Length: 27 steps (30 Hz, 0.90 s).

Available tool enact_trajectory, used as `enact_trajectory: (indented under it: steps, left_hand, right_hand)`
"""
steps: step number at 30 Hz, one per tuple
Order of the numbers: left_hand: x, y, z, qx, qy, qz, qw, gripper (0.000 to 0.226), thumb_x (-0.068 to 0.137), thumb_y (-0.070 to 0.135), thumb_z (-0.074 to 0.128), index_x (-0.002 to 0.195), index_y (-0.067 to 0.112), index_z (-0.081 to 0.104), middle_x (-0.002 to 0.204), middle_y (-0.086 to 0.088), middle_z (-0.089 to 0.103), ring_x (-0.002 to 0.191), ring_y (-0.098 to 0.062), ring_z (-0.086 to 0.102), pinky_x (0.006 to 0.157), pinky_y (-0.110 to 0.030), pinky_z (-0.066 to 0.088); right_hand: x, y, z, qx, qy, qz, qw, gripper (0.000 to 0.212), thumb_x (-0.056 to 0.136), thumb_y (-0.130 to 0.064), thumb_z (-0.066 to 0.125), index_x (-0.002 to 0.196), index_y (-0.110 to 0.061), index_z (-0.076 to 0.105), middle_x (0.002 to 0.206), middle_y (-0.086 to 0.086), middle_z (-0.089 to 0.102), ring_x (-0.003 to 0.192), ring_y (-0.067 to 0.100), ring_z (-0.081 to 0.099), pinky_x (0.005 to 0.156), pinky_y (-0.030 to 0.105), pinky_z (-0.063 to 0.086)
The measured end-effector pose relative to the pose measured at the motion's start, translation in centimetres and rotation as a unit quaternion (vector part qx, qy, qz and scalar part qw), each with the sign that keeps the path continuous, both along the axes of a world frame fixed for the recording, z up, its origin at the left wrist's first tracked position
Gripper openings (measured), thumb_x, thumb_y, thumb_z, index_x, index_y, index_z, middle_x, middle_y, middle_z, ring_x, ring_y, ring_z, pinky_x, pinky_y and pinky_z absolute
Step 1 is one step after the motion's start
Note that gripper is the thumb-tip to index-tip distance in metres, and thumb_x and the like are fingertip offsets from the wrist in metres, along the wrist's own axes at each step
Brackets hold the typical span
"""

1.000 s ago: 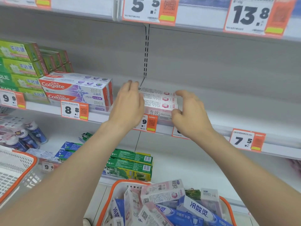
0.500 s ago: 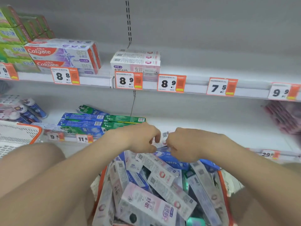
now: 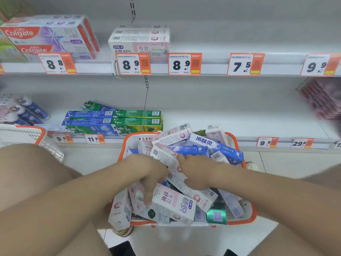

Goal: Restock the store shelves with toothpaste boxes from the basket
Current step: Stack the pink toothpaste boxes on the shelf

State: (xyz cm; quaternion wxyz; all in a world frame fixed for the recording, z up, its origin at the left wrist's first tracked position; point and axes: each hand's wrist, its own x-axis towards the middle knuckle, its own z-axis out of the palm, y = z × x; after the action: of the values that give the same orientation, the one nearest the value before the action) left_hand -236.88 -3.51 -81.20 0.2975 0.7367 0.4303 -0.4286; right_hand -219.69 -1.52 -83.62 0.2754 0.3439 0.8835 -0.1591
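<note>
Setting: white metal store shelving (image 3: 239, 39) with orange-and-white price tags (image 3: 184, 64) along the shelf edges, and a pale tiled floor (image 3: 184, 241) below.

Upper shelf:
- Left: red-and-purple Colgate cartons (image 3: 49, 37), stacked.
- Just beside them, above an 8.9 tag: a short stack of pink-and-white toothpaste boxes (image 3: 140, 40), sitting on the shelf.

Lower shelf:
- Flat blue and green cartons (image 3: 114, 120) in rows.
- Far left: small blue bottles (image 3: 31, 109).
- Far right: blurred pink packs (image 3: 321, 100).

On the floor in front of the lower shelf stands a white plastic basket with an orange rim (image 3: 238, 143). It is heaped with loose toothpaste boxes at all angles, mostly pink-and-white, with a few blue toothpaste boxes (image 3: 212, 146) toward the far side. A second white, orange-rimmed basket (image 3: 22, 133) sits at the left edge, partly out of frame.

Both hands are down in the heap.
- Right hand (image 3: 197, 172): the thumb lies on top of a long white box with fine print and a QR code (image 3: 162, 156), and the fingers curl against it lower down, so the hand is grasping it. This box lies diagonally between the two hands, its far end pointing toward the shelving.
- Left hand (image 3: 151, 172): the fingers point down, tips against the left edge of a wide pink-and-white box with large characters (image 3: 175, 202) at the near side of the basket. The thumb is hidden, so I cannot tell whether the hand grips or only touches.
</note>
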Motion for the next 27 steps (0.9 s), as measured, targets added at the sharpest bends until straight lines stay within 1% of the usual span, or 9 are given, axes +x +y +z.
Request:
enact_trajectory:
  steps: [3,6,9,12,15,18,21,25,27]
  left_hand:
    - [-1.4,0.3,-0.3,0.002,-0.05,0.057,0.997,0.063,0.074,0.044,0.089,0.125,0.025,0.056,0.125,0.002,0.057,0.111,-0.027,0.064,0.09,-0.045,0.058]
    - [-2.5,0.6,0.9,0.039,-0.11,0.087,0.989,0.053,0.078,0.042,0.086,0.122,0.034,0.058,0.113,0.011,0.054,0.103,-0.016,0.058,0.082,-0.032,0.053]
    - [-3.6,1.0,2.3,0.087,-0.158,0.123,0.976,0.044,0.075,0.046,0.082,0.114,0.038,0.063,0.102,0.017,0.057,0.095,-0.013,0.058,0.08,-0.033,0.053]
    - [-5.1,1.5,4.0,0.109,-0.201,0.183,0.956,0.04,0.076,0.051,0.075,0.114,0.041,0.068,0.096,0.011,0.067,0.083,-0.01,0.068,0.08,-0.041,0.06]
    - [-6.3,2.1,5.7,0.129,-0.272,0.253,0.919,0.027,0.084,0.038,0.075,0.111,0.042,0.071,0.098,0.006,0.062,0.068,-0.011,0.073,0.068,-0.035,0.061]
    - [-7.1,2.6,7.0,0.164,-0.315,0.293,0.888,0.02,0.087,0.028,0.072,0.103,0.039,0.075,0.095,-0.001,0.064,0.064,-0.01,0.071,0.058,-0.029,0.058]
    - [-7.6,2.9,8.1,0.202,-0.364,0.336,0.845,0.015,0.092,0.024,0.062,0.1,0.023,0.075,0.1,-0.008,0.071,0.073,-0.023,0.075,0.058,-0.043,0.063]
    - [-7.9,3.3,9.7,0.273,-0.42,0.412,0.761,0.037,0.089,0.036,0.05,0.094,0.004,0.066,0.089,-0.017,0.065,0.066,-0.028,0.06,0.053,-0.046,0.052]
    - [-7.8,3.6,10.1,0.306,-0.446,0.451,0.71,0.038,0.091,0.039,0.052,0.093,0.002,0.06,0.078,-0.012,0.057,0.064,-0.021,0.048,0.054,-0.041,0.041]
  right_hand:
    - [0.1,-0.2,-1.5,0.0,0.043,-0.041,0.998,0.07,0.091,-0.04,0.075,0.134,-0.011,0.029,0.116,0.015,0.049,0.092,0.037,0.063,0.076,0.044,0.055]
    - [0.1,0.5,-1.8,-0.014,0.104,-0.097,0.99,0.083,0.071,-0.05,0.091,0.124,-0.02,0.035,0.111,0.009,0.05,0.095,0.03,0.06,0.074,0.041,0.053]
    - [-0.6,1.1,-1.4,0.005,0.127,-0.109,0.986,0.069,0.066,-0.054,0.087,0.109,-0.027,0.04,0.1,0.002,0.057,0.09,0.026,0.06,0.073,0.044,0.057]
    - [-1.3,3.0,1.9,0.02,0.21,-0.181,0.961,0.043,0.075,-0.056,0.073,0.102,-0.025,0.059,0.086,-0.002,0.067,0.078,0.019,0.065,0.06,0.033,0.052]
    - [-1.1,5.9,5.9,0.012,0.316,-0.285,0.905,0.028,0.081,-0.044,0.076,0.097,-0.023,0.069,0.078,-0.005,0.072,0.068,0.008,0.067,0.057,0.027,0.049]
    - [-0.4,7.6,8.7,-0.032,0.426,-0.382,0.82,0.033,0.084,-0.043,0.082,0.106,-0.024,0.064,0.094,-0.005,0.074,0.082,0.009,0.07,0.074,0.031,0.053]
    - [0.1,8.3,10.4,-0.035,0.516,-0.429,0.741,0.03,0.089,-0.043,0.08,0.103,-0.023,0.063,0.097,0.003,0.076,0.08,0.014,0.066,0.071,0.032,0.049]
    - [0.0,8.4,11.2,-0.061,0.594,-0.45,0.664,0.019,0.096,-0.037,0.074,0.107,-0.026,0.064,0.095,0.004,0.079,0.088,0.021,0.076,0.087,0.044,0.062]
    - [-0.1,8.2,11.5,-0.102,0.623,-0.459,0.625,0.025,0.098,-0.033,0.072,0.116,-0.018,0.063,0.1,0.01,0.079,0.096,0.028,0.077,0.092,0.05,0.062]
